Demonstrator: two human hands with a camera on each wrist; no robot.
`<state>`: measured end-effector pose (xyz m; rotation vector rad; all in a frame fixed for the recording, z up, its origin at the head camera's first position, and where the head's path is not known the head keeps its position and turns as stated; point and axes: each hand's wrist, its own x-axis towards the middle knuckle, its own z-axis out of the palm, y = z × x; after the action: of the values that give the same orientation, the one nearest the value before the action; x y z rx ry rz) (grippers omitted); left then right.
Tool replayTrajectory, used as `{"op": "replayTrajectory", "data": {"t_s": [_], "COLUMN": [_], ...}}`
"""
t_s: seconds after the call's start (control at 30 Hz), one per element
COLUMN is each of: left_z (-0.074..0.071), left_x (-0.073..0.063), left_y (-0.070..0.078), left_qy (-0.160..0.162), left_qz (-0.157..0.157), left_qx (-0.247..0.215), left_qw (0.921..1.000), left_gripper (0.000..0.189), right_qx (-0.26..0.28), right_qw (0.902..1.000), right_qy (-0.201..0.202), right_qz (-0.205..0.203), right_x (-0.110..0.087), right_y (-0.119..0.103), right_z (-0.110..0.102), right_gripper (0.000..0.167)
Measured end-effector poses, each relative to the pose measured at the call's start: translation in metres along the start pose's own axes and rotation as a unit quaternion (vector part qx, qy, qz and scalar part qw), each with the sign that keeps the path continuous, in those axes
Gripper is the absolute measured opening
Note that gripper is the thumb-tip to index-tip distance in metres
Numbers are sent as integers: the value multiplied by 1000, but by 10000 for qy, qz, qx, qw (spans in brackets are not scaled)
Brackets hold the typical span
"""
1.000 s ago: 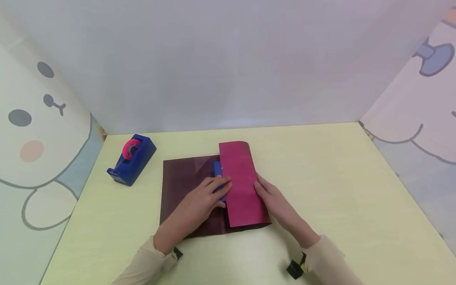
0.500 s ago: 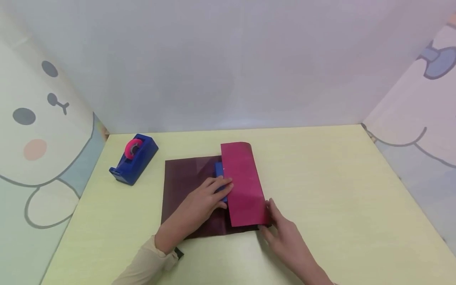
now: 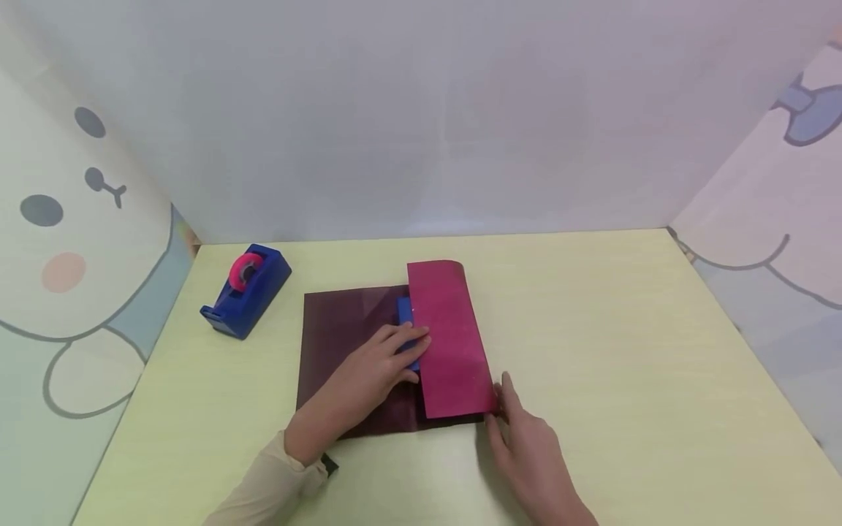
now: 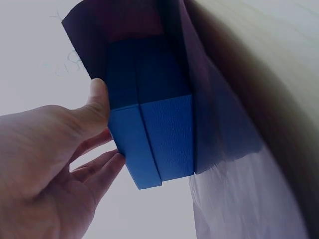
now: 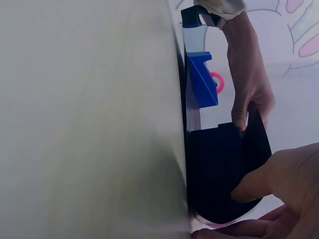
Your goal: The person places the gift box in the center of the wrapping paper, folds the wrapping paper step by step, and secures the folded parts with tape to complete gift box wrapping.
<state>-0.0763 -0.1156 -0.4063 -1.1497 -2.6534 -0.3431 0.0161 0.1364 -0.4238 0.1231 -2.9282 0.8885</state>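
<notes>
A blue box [image 4: 169, 139] lies on a dark maroon sheet of paper [image 3: 338, 329], whose bright magenta right side [image 3: 450, 343] is folded up and over it. My left hand [image 3: 365, 372] rests on top, two fingertips on the flap's edge; the left wrist view shows other fingers touching the box and the thumb at the flap. At the sheet's near right corner, my right hand [image 3: 529, 446] pinches the rounded fold. In the right wrist view the right thumb [image 5: 254, 186] is on the near end of the fold and the fingers are outside it. Most of the box is hidden.
A blue tape dispenser [image 3: 250, 296] with a pink core stands at the back left of the pale yellow table [image 3: 625, 329]. Grey-white walls [image 3: 421, 124] bound the back; cartoon-printed panels [image 3: 85, 277] flank both sides.
My right hand has moved from the middle of the fold down to its near corner and closed in there. The left hand stays in place on the flap, and the sheet barely moves.
</notes>
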Motion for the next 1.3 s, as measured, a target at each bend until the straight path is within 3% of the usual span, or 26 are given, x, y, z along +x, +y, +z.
{"op": "replayTrajectory", "data": {"t_s": [0.1, 0.23, 0.33, 0.43, 0.5, 0.63, 0.73, 0.87, 1.07, 1.3], "left_z": [-1, -1, 0, 0, -1, -2, -2, -2, -2, -3], "left_x": [0, -1, 1, 1, 1, 0, 0, 1, 3, 1], "left_y": [-1, 0, 1, 1, 1, 0, 0, 1, 1, 1], "left_qy": [-29, 0, 16, 7, -12, -48, -69, -96, -155, -250], "left_qz": [-34, -34, 43, 95, 74, -17, -15, 5, -26, -99], "left_qx": [-36, -184, -234, -230, -221, -206, -225, -251, -241, -293], "left_qw": [10000, 9998, 9997, 9997, 9997, 9998, 9997, 9996, 9996, 9992], "left_gripper": [55, 54, 54, 53, 53, 52, 51, 51, 51, 52], "right_qx": [-121, -149, 401, 1267, 1936, 2932, 3130, 3180, 3580, 3557], "right_qw": [9999, 9990, 9949, 9830, 9709, 9474, 9368, 9270, 8981, 8886], "right_qy": [26, -311, -733, -1044, -1185, -1282, -1520, -1974, -2555, -2895], "right_qz": [-33, 270, 569, 823, 759, -79, -375, -223, 67, 38], "right_x": [5, 3, 1, 11, 32, 100, 155, 205, 243, 262], "right_y": [-2, -4, -2, 5, 14, 40, 54, 66, 72, 69], "right_z": [-1, -6, -15, -29, -35, -31, -24, -11, 6, 13], "right_gripper": [52, 43, 46, 49, 49, 44, 45, 44, 40, 27]}}
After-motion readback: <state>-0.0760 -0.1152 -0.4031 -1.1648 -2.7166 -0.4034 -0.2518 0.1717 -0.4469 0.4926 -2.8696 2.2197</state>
